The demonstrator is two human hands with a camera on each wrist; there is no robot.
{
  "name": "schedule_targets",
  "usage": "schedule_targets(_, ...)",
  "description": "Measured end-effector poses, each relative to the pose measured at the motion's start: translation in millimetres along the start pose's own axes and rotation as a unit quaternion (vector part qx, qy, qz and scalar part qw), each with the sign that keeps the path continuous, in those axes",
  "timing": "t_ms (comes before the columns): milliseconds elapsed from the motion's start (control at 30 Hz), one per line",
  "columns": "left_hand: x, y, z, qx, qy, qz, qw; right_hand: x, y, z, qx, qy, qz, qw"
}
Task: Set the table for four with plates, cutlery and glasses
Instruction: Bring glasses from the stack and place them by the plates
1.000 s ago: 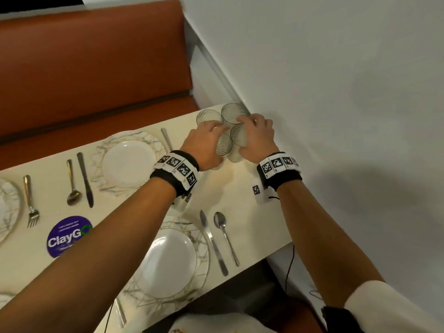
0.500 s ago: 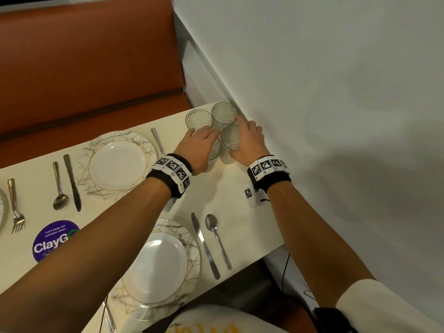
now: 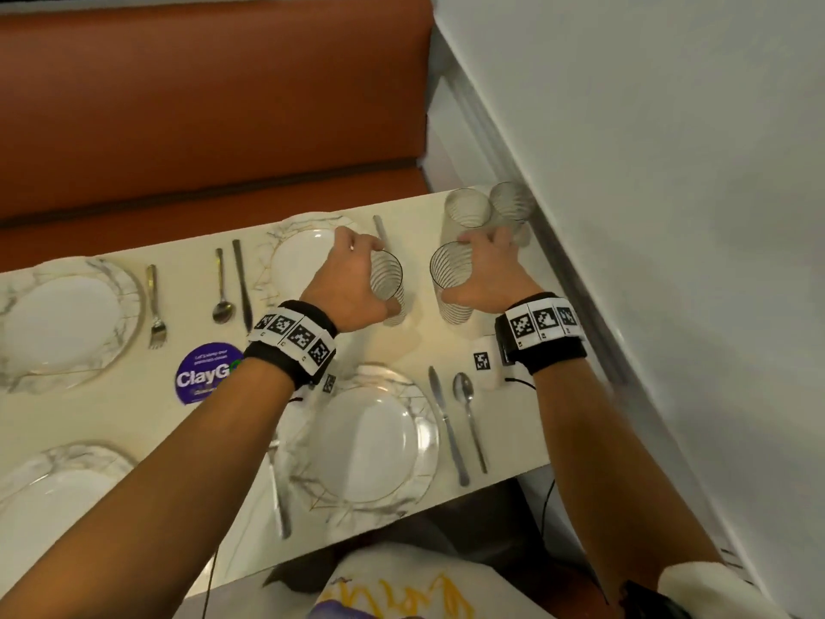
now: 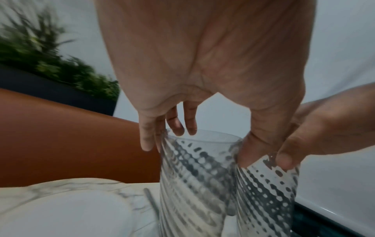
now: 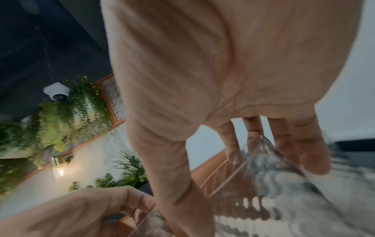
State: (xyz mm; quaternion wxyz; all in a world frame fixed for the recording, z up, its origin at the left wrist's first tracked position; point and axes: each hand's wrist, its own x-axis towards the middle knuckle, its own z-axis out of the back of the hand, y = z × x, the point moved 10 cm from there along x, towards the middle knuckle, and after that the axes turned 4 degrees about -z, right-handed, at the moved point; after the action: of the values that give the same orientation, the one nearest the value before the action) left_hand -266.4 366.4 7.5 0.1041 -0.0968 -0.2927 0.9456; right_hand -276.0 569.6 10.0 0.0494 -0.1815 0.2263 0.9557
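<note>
Four clear ribbed glasses are on the cream table (image 3: 393, 350). My left hand (image 3: 379, 279) grips one glass (image 3: 390, 279) from above, just right of the far plate (image 3: 303, 261). In the left wrist view this glass (image 4: 192, 176) has fingers and thumb around its rim. My right hand (image 3: 473, 270) grips a second glass (image 3: 448, 279) beside it, blurred in the right wrist view (image 5: 274, 192). Two more glasses (image 3: 468, 212) (image 3: 513, 207) stand in the back right corner. I cannot tell whether the held glasses touch the table.
A near plate (image 3: 370, 440) has a knife (image 3: 439, 417) and spoon (image 3: 466, 408) to its right. Two more plates (image 3: 62, 319) (image 3: 44, 498) lie to the left, with a fork (image 3: 156, 306), spoon (image 3: 221, 288) and knife (image 3: 242, 283). The wall (image 3: 669, 261) borders the right edge; an orange bench (image 3: 201, 127) runs behind.
Both hands were on the cluster of glasses in the corner. Each now holds one glass, pulled away from the other two towards me, the left one further left.
</note>
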Motion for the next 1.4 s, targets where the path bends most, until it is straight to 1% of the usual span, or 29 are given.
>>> schedule_targets(67,-13.3,16.4,7.3,-0.03,-0.018,0.027,0.999,-0.8,12.3,-12.1,0.045,0.011,0.015,0.999)
schedule_targets(100,-29.9,35.0,17.9,-0.045,-0.029,0.045,0.998,-5.7,33.1,-29.3,0.062,0.025,0.032,0.997)
schedule_targets(133,-51.8,64.1,32.8,-0.058,-0.052,0.064,0.995,-12.9,62.9,-51.9,0.073,0.041,0.048,0.995)
schedule_targets(267,-124.2,151.4,77.8,-0.071,-0.124,0.107,0.984,-40.1,151.9,-122.8,0.108,0.08,0.086,0.987)
schedule_targets(367,-179.1,213.2,114.3,-0.073,-0.168,0.14,0.973,-58.7,216.9,-175.0,0.103,0.095,0.123,0.982)
schedule_targets(533,-249.6,305.9,155.1,-0.071,-0.209,0.191,0.957,-84.6,303.7,-242.5,0.098,0.133,0.167,0.972)
schedule_targets(700,-298.5,376.2,176.3,-0.073,-0.219,0.245,0.942,-103.1,364.6,-296.8,0.058,0.154,0.198,0.966)
schedule_targets(867,-327.3,418.1,184.7,-0.077,-0.227,0.278,0.93,-109.8,396.5,-330.0,0.008,0.167,0.217,0.962)
schedule_targets(1000,-338.7,438.6,187.5,-0.08,-0.233,0.301,0.921,-111.5,408.8,-339.1,-0.011,0.174,0.222,0.959)
schedule_targets(1167,-340.9,449.6,193.6,-0.083,-0.236,0.303,0.92,-115.0,411.2,-344.6,-0.054,0.199,0.22,0.953)
schedule_targets(1400,-338.3,453.8,194.7,-0.075,-0.213,0.31,0.924,-118.6,410.8,-344.5,-0.086,0.198,0.209,0.954)
